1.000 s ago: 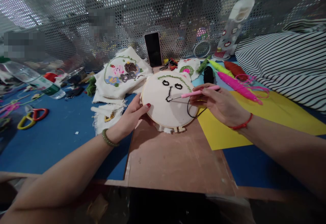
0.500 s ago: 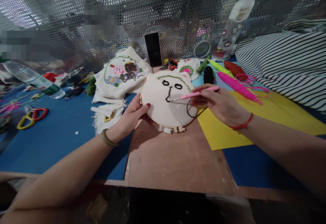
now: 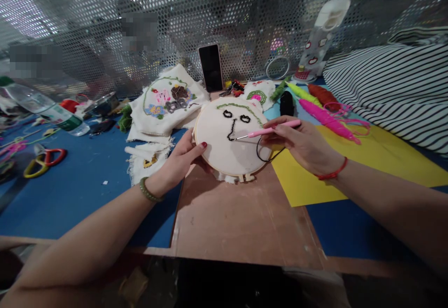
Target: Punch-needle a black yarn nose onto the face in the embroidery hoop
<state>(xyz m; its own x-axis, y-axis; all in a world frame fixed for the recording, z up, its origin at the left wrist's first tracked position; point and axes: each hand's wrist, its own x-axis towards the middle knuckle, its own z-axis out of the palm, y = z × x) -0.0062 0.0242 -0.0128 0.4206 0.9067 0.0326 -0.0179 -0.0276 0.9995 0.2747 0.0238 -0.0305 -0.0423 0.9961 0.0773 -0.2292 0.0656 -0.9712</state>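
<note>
An embroidery hoop (image 3: 224, 156) with white cloth stretched in it is tilted towards me over the brown board. Black stitching on the cloth forms two rings and a bent line, with a green stitched arc above them. My left hand (image 3: 191, 151) grips the hoop's left rim, thumb on top, its other fingers partly hidden beneath. In my right hand (image 3: 292, 140) is a pink-handled punch needle (image 3: 269, 129), held in a pinch. Its metal tip meets the cloth at the lower end of the black line. Black yarn (image 3: 261, 155) loops down from the tool under my right hand.
Behind the hoop stand a phone (image 3: 210, 67) and embroidered cloth (image 3: 168, 100). Scissors (image 3: 45, 161) and a plastic bottle (image 3: 45, 109) lie left. At right are pink yarn (image 3: 327, 119), a yellow sheet (image 3: 315, 177), a clear cup (image 3: 317, 42) and striped fabric (image 3: 392, 88).
The punch needle's tip has shifted very slightly at the end of the black line. Both hands and the hoop stay almost exactly where they were.
</note>
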